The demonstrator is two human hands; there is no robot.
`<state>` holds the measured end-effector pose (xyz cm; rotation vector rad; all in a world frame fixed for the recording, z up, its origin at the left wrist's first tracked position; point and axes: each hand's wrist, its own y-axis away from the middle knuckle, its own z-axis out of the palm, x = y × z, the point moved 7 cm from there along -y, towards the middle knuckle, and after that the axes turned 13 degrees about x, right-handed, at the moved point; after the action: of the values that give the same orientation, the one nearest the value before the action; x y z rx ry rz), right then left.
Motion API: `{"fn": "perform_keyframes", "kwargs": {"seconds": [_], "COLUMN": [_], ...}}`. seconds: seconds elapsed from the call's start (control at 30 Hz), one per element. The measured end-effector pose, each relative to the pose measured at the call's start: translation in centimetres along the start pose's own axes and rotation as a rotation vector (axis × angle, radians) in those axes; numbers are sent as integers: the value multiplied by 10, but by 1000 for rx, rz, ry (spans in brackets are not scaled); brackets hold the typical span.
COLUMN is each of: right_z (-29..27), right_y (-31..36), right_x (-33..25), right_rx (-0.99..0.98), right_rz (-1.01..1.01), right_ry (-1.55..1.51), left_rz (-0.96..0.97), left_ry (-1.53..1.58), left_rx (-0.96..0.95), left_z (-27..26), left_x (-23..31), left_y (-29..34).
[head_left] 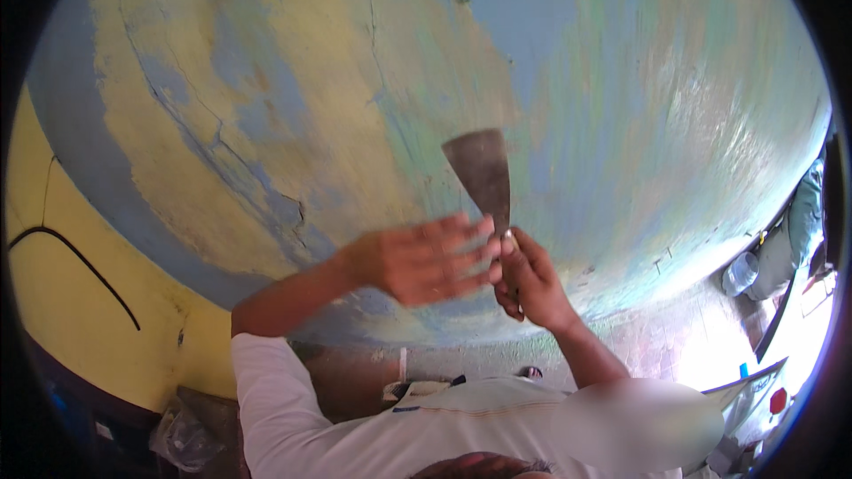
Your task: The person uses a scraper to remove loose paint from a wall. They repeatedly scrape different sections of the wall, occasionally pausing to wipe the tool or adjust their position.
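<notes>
My right hand is closed round the handle of a scraper, whose wide, dark, worn blade points up in front of the wall. Beside it, my left hand is stretched out, slightly blurred, with fingers apart. Its fingertips come up to the scraper's neck, by the right thumb; whether they touch it I cannot tell. Behind both hands stands a wall with patchy yellow, blue and green paint. Most of the scraper's handle is hidden in the right hand.
Long cracks run down the wall's left part. A black cable hangs on the yellow side wall. A clear plastic bag lies at lower left. At right, a translucent container stands on the tiled floor near a grey sack.
</notes>
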<state>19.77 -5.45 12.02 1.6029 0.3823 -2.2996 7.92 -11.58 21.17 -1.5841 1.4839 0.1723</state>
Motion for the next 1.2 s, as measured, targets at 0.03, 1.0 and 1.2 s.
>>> {"fn": "perform_keyframes", "kwargs": {"seconds": [0.03,1.0,1.2], "right_z": [0,64,66], "right_y": [-2,-55,-57], "right_x": [-5,-122,-129], "right_rx": [-17,-238,-204], "right_rz": [-11,-191,-219], "right_ry": [-15,-20,-34], "left_rz": [-21,22,-96], "left_ry": [-33,-447,-507], "left_rx": [42,273,308], "left_z": [0,-19,-26], "left_x": [-15,-148,-161], "left_y": [1,-33,-35]}}
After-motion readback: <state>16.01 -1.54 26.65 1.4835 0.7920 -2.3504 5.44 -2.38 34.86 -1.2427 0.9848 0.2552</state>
